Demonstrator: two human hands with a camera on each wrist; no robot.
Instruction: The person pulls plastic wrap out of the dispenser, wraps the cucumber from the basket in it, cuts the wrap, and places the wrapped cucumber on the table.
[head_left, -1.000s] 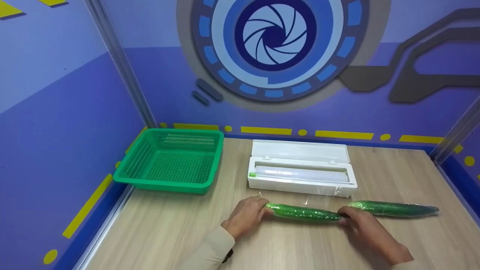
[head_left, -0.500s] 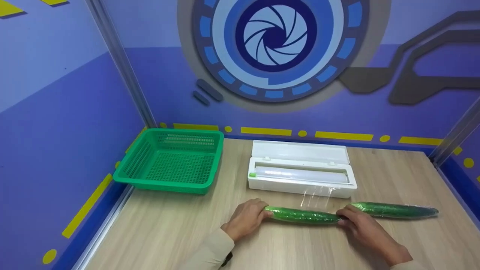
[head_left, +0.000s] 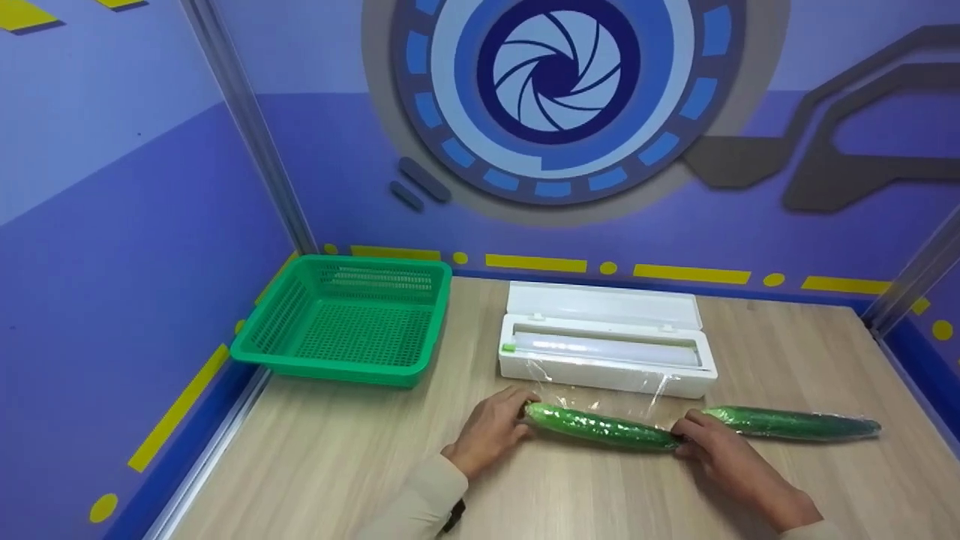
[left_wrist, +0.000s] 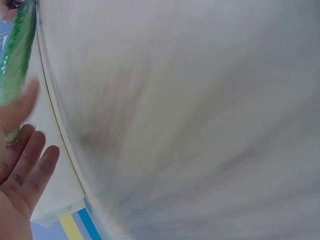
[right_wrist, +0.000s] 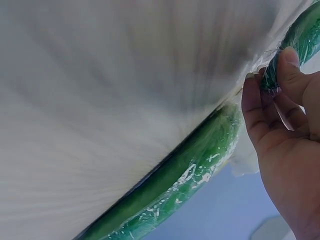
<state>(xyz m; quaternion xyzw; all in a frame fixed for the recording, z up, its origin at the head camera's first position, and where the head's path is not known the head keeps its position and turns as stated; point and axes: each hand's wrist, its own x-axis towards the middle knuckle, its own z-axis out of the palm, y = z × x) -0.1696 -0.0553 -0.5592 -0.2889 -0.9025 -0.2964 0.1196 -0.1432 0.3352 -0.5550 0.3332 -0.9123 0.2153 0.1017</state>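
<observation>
A cucumber (head_left: 600,427) in clear plastic film lies crosswise between my hands, in front of a white film box (head_left: 607,379). At its paler end, my left hand (head_left: 491,427) holds it between thumb and fingers; in the left wrist view the other fingers (left_wrist: 32,172) are spread loosely. My right hand (head_left: 724,454) pinches the dark tip, and the right wrist view shows crinkled film under the thumb (right_wrist: 291,62). Clear film stretches from the box's front toward the cucumber. A second wrapped cucumber (head_left: 802,424) lies to the right, its near end partly behind the right hand.
Inside the box, whose lid (head_left: 604,304) is tipped back, sits a roll of cling film (head_left: 607,349). A green slotted basket (head_left: 341,369) stands at the back left of the wooden table (head_left: 300,465). Printed panels (head_left: 330,172) enclose the back and sides.
The cucumber's left end has lifted slightly with the left hand, and the film between it and the box shows more spread toward the left. The right hand stays at the tip.
</observation>
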